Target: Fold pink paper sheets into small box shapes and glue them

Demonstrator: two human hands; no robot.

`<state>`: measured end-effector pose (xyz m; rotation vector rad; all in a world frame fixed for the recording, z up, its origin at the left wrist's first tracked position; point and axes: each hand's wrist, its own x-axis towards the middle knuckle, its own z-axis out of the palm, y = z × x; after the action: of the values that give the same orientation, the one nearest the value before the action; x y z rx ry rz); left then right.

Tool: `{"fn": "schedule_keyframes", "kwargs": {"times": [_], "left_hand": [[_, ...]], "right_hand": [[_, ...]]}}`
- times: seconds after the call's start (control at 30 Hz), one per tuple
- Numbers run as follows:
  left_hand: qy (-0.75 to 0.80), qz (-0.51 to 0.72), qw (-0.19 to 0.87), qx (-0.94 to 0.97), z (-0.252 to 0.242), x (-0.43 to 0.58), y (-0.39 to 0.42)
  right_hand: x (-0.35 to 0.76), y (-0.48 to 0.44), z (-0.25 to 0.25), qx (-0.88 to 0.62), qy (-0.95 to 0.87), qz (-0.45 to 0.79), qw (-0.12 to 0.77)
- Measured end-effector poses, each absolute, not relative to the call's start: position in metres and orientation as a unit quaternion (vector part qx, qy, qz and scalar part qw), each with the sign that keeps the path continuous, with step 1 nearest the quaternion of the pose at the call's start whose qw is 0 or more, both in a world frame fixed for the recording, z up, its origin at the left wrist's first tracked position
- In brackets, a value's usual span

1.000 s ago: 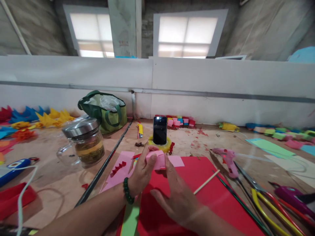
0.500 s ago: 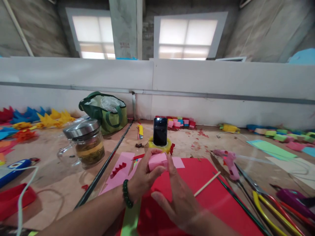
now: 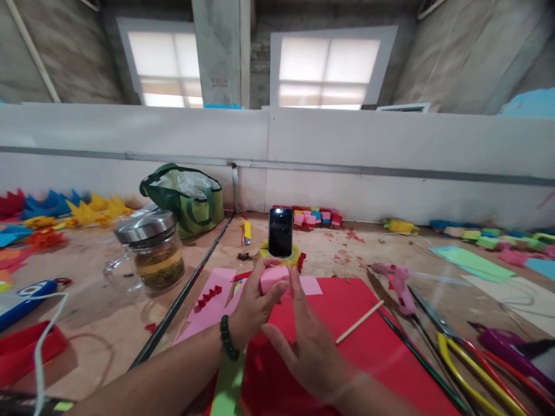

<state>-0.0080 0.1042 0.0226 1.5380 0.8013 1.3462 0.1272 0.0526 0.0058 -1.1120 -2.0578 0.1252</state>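
My left hand (image 3: 255,303), with a green bead bracelet at the wrist, is closed around a small folded pink paper piece (image 3: 273,278) and holds it up over the red sheet (image 3: 347,352). My right hand (image 3: 310,341) has its fingers stretched out, and the fingertips press against the right side of the pink piece. Just behind the hands a black phone (image 3: 280,232) stands upright in a yellow tape roll. A thin wooden stick (image 3: 359,322) lies on the red sheet to the right of my right hand.
A lidded glass mug of tea (image 3: 150,251) and a green bag (image 3: 186,196) stand to the left. A pink glue gun (image 3: 395,281), scissors (image 3: 433,315) and coloured rods (image 3: 472,370) lie to the right. Coloured paper shapes line the white wall. A blue tool with a white cord (image 3: 26,294) lies far left.
The hands stayed together on the pink piece, with small shifts of the fingers around it. The view tilted slightly.
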Motion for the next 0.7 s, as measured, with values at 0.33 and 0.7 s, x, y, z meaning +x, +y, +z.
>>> {"fn": "schedule_keyframes", "kwargs": {"times": [0.33, 0.7], "left_hand": [[0.325, 0.536, 0.598, 0.5, 0.025, -0.008, 0.115], [0.323, 0.53, 0.617, 0.484, 0.029, -0.011, 0.113]], "right_hand": [[0.138, 0.061, 0.002, -0.429, -0.826, 0.015, 0.365], [0.132, 0.06, -0.003, -0.431, -0.825, -0.015, 0.365]]}}
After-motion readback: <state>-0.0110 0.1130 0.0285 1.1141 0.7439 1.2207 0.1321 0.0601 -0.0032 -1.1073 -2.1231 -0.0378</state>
